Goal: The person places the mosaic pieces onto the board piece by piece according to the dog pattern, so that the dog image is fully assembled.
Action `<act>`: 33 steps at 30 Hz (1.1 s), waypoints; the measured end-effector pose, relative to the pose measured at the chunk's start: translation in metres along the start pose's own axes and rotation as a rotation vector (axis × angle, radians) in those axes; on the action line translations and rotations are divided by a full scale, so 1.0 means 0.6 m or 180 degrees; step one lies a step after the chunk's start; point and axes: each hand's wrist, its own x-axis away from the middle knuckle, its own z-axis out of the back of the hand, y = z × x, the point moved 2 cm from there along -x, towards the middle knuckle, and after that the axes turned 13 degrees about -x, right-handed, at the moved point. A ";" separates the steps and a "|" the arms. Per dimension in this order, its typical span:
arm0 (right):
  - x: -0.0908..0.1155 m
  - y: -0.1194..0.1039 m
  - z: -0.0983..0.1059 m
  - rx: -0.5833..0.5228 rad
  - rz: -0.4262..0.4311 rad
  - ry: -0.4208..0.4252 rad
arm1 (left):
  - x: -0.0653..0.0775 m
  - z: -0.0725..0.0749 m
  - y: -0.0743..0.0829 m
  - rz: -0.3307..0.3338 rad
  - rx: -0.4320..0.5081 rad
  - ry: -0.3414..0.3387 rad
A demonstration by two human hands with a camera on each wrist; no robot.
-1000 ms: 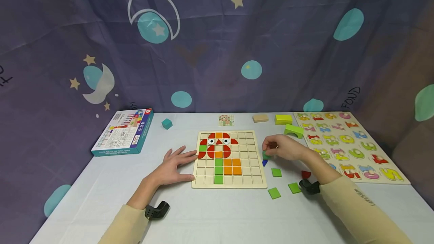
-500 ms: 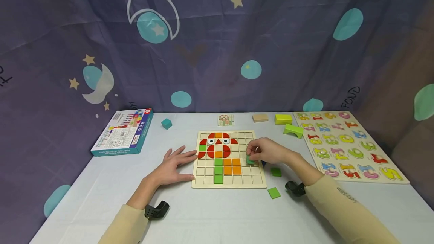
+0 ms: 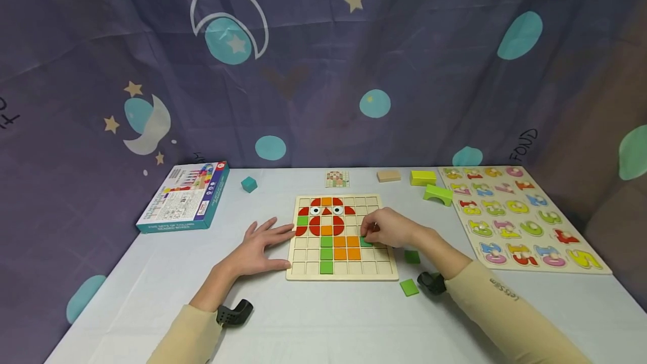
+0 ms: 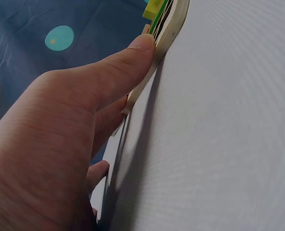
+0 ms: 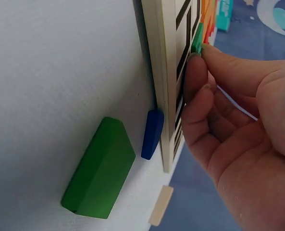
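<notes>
A wooden grid board (image 3: pixel 376 268) lies on the table, with red, orange and green pieces and two eye pieces set in its squares. My left hand (image 3: pixel 258 249) has its fingers spread and touches the board's left edge; in the left wrist view the thumb (image 4: pixel 142 43) presses against the rim. Over the board's right half, my right hand (image 3: pixel 391 227) pinches a green square tile (image 5: pixel 197 41) between thumb and fingertips. That tile (image 3: pixel 366 242) sits just right of the orange squares, partly covered by the fingers; I cannot tell whether it is seated.
Green tiles (image 3: pixel 409 287) lie right of the board, near a blue piece (image 5: pixel 153 134) by its edge. A number puzzle (image 3: pixel 536 226) stands far right, blocks (image 3: pixel 423 178) and a pattern card (image 3: pixel 337 179) behind, a box (image 3: pixel 182 198) and teal cube (image 3: pixel 249 184) left.
My right hand has carried the green tile leftward from the table beside the board to a square next to the orange ones. The left hand has stayed in place.
</notes>
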 end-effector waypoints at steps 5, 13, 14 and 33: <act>0.003 -0.002 -0.002 0.0026 -0.0024 -0.0012 | 0.000 0.000 0.001 -0.0022 0.0008 0.0029; 0.015 -0.005 0.012 -0.0153 -0.0017 0.0011 | -0.001 0.001 0.002 -0.0035 0.0005 0.0015; 0.018 -0.003 0.015 -0.0178 -0.0018 0.0028 | -0.001 0.001 0.002 -0.0045 0.0004 0.0024; 0.122 0.036 0.058 -0.0208 -0.0285 0.0059 | 0.000 0.001 0.001 -0.0056 -0.0012 0.0046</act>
